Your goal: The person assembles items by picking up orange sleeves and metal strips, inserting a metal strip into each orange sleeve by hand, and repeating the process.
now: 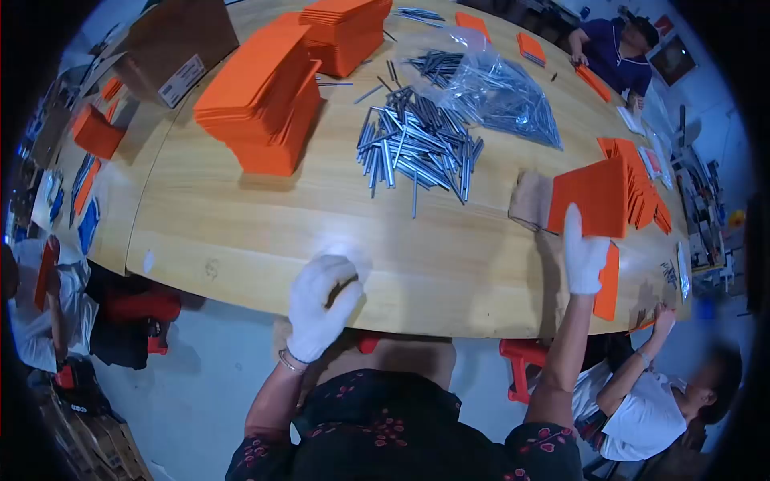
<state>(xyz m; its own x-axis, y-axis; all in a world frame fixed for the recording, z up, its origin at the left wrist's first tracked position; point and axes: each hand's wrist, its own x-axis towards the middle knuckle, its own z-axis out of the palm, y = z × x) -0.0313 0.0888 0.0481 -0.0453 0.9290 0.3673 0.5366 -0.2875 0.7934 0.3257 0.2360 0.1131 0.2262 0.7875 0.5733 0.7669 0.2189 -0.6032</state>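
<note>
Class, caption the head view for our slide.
White-gloved right hand against an orange rectangular piece, white-gloved left hand apart, silvery metal rods heaped on pale wooden table.

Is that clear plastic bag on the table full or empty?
Not empty: metal rods show through the clear plastic bag. Whether it is completely full, I cannot tell.

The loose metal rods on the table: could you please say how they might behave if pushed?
The metal rods would probably roll or slide, looking smooth, thin and straight. They may scatter unevenly, since they lie loosely crisscrossed.
</note>
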